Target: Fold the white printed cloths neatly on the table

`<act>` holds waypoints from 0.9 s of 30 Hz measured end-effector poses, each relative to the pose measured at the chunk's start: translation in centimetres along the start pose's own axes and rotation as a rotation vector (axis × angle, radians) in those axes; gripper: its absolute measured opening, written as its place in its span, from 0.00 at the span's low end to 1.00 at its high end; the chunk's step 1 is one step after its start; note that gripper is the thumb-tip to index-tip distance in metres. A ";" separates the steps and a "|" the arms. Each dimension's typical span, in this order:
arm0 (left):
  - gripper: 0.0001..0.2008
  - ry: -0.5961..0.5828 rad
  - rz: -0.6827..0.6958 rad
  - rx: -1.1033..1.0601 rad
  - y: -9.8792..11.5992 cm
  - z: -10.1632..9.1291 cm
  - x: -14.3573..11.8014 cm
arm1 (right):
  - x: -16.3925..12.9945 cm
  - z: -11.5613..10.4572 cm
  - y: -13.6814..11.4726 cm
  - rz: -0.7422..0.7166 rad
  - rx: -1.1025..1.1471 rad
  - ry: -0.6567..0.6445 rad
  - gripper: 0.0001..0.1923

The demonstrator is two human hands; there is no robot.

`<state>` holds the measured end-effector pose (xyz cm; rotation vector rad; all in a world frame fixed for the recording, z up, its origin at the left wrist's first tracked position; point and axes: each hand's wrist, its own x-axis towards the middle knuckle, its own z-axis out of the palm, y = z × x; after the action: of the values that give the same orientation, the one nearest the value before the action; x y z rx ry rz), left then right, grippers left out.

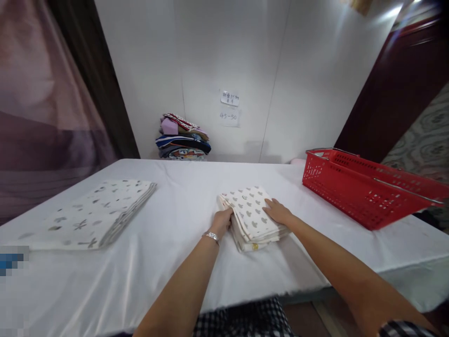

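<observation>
Both forearms reach up from the six o'clock edge toward a small folded cloth [249,216], cream with grey heart-like prints, lying on the white table [182,187] just right of centre. At the cloth's nine o'clock edge, the left hand [222,222], a silver bracelet [211,236] on its wrist, has its grip curled against the stacked folds, fingers closed on the edge. At the cloth's three o'clock side, the right hand [278,211] lies flat on top, its grip open with fingers spread on the fabric. Well apart at nine o'clock lies a larger folded cloth [94,213], white with grey leaf prints. At two o'clock a red plastic basket [365,187] sits on the table. At twelve o'clock, against the wall, a pile of coloured folded clothes [182,138] stands beside two paper notes [229,107].
</observation>
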<state>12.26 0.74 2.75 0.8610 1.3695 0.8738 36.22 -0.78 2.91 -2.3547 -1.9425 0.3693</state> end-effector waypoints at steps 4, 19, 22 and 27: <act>0.16 -0.029 0.009 0.106 0.4 -0.8 0.4 | -1.2 -0.5 0.1 -0.031 -0.026 0.000 0.31; 0.13 0.022 0.057 0.269 -0.5 -1.0 2.3 | 3.1 1.8 -4.9 -0.276 -0.172 0.110 0.28; 0.14 0.051 0.025 0.230 0.1 -0.8 2.9 | 3.4 1.5 -5.0 -0.275 -0.162 0.095 0.28; 0.10 0.128 0.013 0.162 0.9 -0.2 4.3 | 4.1 0.8 -7.2 -0.328 -0.092 0.138 0.29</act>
<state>12.07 4.97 1.67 0.9515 1.5646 0.8477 29.82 4.62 3.06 -1.9949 -2.2655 0.0936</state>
